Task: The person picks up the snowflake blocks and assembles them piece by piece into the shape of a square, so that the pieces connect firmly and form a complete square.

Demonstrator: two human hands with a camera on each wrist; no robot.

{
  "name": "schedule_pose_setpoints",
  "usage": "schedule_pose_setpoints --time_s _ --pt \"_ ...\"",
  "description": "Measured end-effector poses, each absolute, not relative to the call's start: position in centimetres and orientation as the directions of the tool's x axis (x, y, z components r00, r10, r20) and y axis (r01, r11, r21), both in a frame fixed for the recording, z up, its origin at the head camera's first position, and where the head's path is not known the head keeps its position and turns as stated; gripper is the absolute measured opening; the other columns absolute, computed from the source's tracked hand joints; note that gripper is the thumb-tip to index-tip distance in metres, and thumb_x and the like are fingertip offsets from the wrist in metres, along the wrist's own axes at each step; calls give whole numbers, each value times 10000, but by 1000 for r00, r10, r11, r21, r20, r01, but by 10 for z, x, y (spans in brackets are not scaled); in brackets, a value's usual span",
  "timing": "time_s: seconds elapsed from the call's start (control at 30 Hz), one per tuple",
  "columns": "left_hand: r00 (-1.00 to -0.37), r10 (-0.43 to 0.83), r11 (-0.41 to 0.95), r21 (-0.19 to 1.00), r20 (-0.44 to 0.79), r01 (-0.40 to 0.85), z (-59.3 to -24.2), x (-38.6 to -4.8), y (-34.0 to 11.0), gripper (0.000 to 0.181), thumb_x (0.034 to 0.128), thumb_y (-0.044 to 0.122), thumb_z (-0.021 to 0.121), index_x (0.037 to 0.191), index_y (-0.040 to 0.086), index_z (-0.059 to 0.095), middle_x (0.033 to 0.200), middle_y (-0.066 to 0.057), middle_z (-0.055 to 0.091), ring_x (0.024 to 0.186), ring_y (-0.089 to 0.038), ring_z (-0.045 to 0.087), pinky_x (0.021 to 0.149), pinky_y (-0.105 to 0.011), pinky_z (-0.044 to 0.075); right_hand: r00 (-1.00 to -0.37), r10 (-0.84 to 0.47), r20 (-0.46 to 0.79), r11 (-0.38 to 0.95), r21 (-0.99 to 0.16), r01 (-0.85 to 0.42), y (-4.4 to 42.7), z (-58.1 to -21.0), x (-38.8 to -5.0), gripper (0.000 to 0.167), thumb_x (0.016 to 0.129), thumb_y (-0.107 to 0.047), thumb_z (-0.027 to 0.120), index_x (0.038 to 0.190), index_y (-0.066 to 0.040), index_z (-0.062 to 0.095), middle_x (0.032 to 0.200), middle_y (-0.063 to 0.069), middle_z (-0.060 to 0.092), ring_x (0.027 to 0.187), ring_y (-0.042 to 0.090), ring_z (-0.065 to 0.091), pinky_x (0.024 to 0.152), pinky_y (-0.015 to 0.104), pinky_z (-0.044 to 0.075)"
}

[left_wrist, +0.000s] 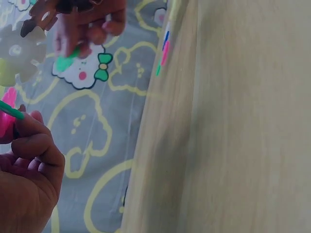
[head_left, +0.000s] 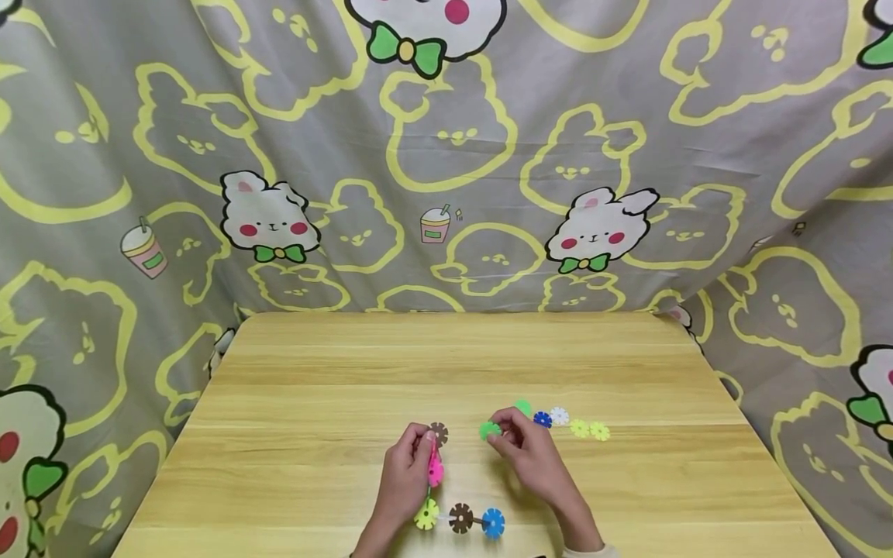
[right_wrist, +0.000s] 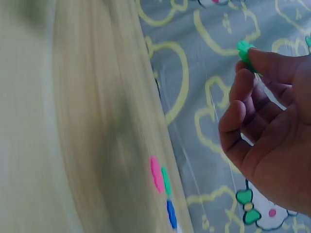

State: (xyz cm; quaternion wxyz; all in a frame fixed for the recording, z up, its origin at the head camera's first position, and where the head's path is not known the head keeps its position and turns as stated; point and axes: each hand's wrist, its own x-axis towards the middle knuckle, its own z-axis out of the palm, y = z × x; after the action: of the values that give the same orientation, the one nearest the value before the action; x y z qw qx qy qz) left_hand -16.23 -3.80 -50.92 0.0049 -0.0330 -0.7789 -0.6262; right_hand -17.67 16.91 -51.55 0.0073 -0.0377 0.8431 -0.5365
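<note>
My left hand (head_left: 407,471) pinches a chain of slotted plastic snowflake discs near its upper end. A brown disc (head_left: 438,434) tops the chain, with a pink disc (head_left: 436,470) below it. Lower down come a yellow-green disc (head_left: 427,514), another brown disc (head_left: 460,518) and a blue disc (head_left: 493,523), joined by discs seen edge-on. Between thumb and fingertips, my right hand (head_left: 533,453) holds a loose green disc (head_left: 490,431), apart from the chain. The right wrist view shows that green disc (right_wrist: 245,53) at the fingertips.
Beyond the right hand lie loose discs on the wooden table (head_left: 314,387): green (head_left: 523,407), dark blue (head_left: 543,419), white (head_left: 559,416) and two yellow-green ones (head_left: 589,429). The right wrist view also shows a pink disc (right_wrist: 156,174). A patterned curtain (head_left: 460,256) surrounds the table.
</note>
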Motion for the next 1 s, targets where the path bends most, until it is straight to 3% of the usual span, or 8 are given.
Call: schedule_pose_setpoints --time_s 0.3,0.73,1.0 --pt "-998 60 226 973 25 38 -485 -155 -37 161 1007 71 472 912 25 593 669 -24 520 528 -4 430 485 -175 408 -972 -139 190 434 -870 -232 145 -508 -169 105 858 -182 724 877 -259 655 714 -73 569 629 47 501 564 204 454" --pt "-997 71 224 974 28 43 -489 -155 -36 163 1004 63 480 887 39 590 645 -19 511 504 -3 422 469 -158 385 -947 -151 282 448 -835 -320 138 -509 -167 150 861 -155 722 873 -289 657 736 -154 558 626 18 483 549 195 441" --pt "-997 70 234 971 37 52 -492 -154 -36 158 1001 63 487 886 52 595 637 -15 510 503 1 420 474 -161 390 -883 -196 427 463 -753 -467 139 -517 -169 111 853 -152 723 904 -241 681 797 -149 599 665 -23 489 568 178 461"
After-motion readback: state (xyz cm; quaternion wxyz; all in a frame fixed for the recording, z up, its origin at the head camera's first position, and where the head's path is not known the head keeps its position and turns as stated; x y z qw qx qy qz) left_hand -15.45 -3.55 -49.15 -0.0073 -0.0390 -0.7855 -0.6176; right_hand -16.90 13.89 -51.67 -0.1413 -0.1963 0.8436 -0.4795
